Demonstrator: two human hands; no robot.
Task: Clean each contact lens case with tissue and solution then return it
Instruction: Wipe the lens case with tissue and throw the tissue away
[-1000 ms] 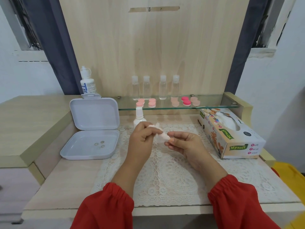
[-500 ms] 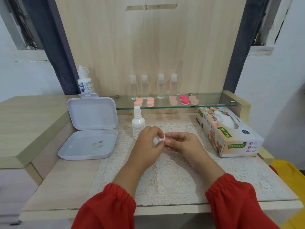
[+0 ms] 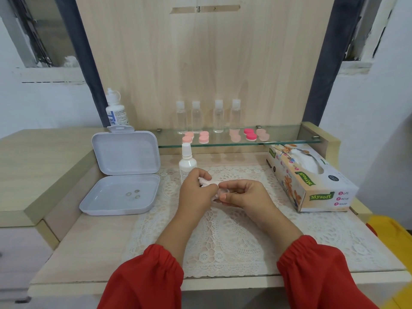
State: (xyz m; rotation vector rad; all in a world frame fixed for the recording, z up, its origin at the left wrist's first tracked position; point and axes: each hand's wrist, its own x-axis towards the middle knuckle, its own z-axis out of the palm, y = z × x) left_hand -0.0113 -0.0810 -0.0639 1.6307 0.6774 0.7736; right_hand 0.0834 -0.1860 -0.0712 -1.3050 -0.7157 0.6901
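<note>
An open white box (image 3: 124, 175) holds small rings (image 3: 133, 194) left of the lace mat (image 3: 223, 230)

Both my forearms reach in from 6 o'clock, red sleeves bunched at the wrists. My left hand (image 3: 196, 192) and right hand (image 3: 242, 196) meet fingertip to fingertip at centre, fingers curled, pinching something small between them.
</note>
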